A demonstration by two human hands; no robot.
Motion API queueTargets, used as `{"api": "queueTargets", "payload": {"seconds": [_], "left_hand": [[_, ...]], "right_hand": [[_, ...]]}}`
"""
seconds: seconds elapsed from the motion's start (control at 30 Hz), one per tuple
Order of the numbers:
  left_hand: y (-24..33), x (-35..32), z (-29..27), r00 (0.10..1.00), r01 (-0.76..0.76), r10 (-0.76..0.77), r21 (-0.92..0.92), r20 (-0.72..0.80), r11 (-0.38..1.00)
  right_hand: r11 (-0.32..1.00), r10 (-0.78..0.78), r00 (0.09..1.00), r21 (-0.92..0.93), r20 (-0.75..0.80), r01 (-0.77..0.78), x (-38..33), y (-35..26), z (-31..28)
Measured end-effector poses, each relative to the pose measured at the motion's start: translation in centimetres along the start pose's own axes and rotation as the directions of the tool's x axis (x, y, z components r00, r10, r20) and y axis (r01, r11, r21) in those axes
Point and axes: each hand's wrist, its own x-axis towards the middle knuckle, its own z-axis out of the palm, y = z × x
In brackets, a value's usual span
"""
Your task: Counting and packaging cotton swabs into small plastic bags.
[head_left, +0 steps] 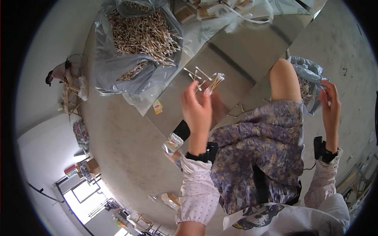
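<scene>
My left hand [196,114] is over the near part of the shiny metal table [232,51], closed on a small bundle of cotton swabs [215,83] with white tips and wooden sticks. A few loose swabs [199,73] lie criss-crossed beside its fingertips. Off to the right, my right hand [332,104] hangs next to a grey plastic bag [311,69] that has swabs inside. Its fingers look apart, and I see nothing between them.
A large grey bag [114,76] heaped with swabs fills the far left of the table. Packed swab bundles [208,11] lie in clear plastic at the back. A few swabs [238,111] are by my skirt, and a small clear pack [172,144] sits left of my lap.
</scene>
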Motion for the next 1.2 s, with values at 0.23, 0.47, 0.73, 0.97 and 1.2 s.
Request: {"api": "queueTargets", "payload": {"seconds": [0.23,0.47,0.73,0.97,1.2], "left_hand": [[-4.2,1.9,1.0,0.993,0.11,-0.11,0.009,0.045,0.994],[-4.6,2.5,0.5,0.981,0.143,-0.133,-0.062,0.144,0.988],[-3.9,2.6,0.8,0.987,0.087,-0.082,-0.03,0.137,0.996],[-3.7,2.9,0.0,0.956,0.232,-0.199,-0.138,0.215,0.963],[-3.1,4.0,-0.7,0.954,0.031,-0.046,0.053,0.295,0.998]], "right_hand": [[0.977,-0.094,0.993,-0.196,-0.069,0.079,1.4,-0.8,-0.1],[0.806,-0.573,0.731,0.093,0.37,0.584,2.4,-17.2,11.0],[0.701,-0.601,0.647,-0.08,0.47,0.709,3.5,-13.0,23.1],[0.661,-0.726,0.613,0.07,0.311,0.747,4.1,-12.7,25.4],[0.652,-0.749,0.63,0.052,0.206,0.757,4.8,-12.5,25.3]]}}
